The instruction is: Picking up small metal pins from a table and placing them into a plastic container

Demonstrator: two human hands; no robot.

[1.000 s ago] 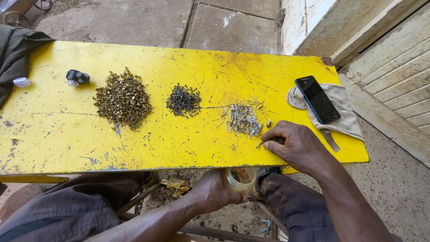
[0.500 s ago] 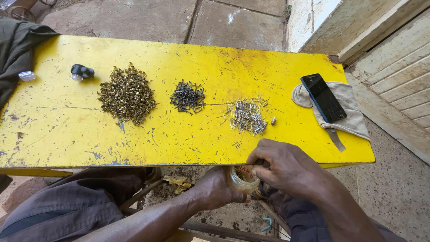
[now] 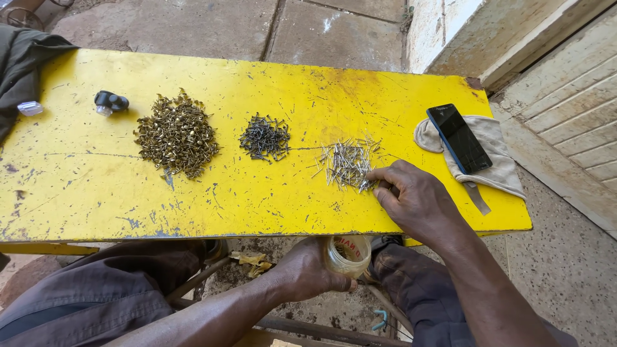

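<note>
Here we hold a small clear plastic jar [image 3: 348, 255] with a band of red print near its rim just below the near edge of the scratched yellow metal table [image 3: 83, 193], our left hand [image 3: 308, 273] wrapped around its side from the left, the jar's open mouth tipped up towards the table edge. On the tabletop we count three separate heaps: a large pile of brass-coloured tacks [image 3: 177, 135] at the left, a smaller pile of dark blue-black tacks [image 3: 265, 137] in the middle, and a loose scatter of thin silver nails [image 3: 347, 164] at the right. Our right hand [image 3: 414, 202] lies palm down on the table just beside the silver nails, wrist bent inward, its curled fingertips [image 3: 378, 183] touching the right edge of that scatter; whether it pinches any nail we cannot tell. Further right, one black smartphone [image 3: 459, 137] rests face up on one folded beige cloth [image 3: 495, 160]. At the far left sit one small black rounded object [image 3: 110, 101] and one small clear piece [image 3: 30, 108], with a dark green garment [image 3: 26, 67] draped over the corner.
</note>
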